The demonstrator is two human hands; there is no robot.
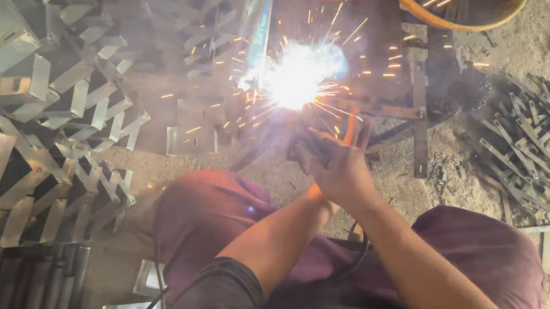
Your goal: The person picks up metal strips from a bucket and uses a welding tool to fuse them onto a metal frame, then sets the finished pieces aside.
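A blinding white welding arc [296, 75] burns on a dark metal frame [410, 114] on the ground in front of me, throwing orange sparks all around. My right hand [344, 168] reaches toward it, shut on a dark welding holder [307, 154] whose tip points into the glare. My left hand [316, 188] comes up under the right wrist and is mostly hidden behind it, so its grip does not show. Both forearms cross above my knees in maroon trousers [484, 252]. A black cable [358, 248] runs back from the hands toward my lap.
Stacks of shiny folded sheet-metal brackets [23, 87] fill the left side. A heap of short flat metal strips [542, 134] lies on the dusty floor at right. Two yellow-rimmed round tubs [457, 17] sit at the top. Smoke hangs over the work.
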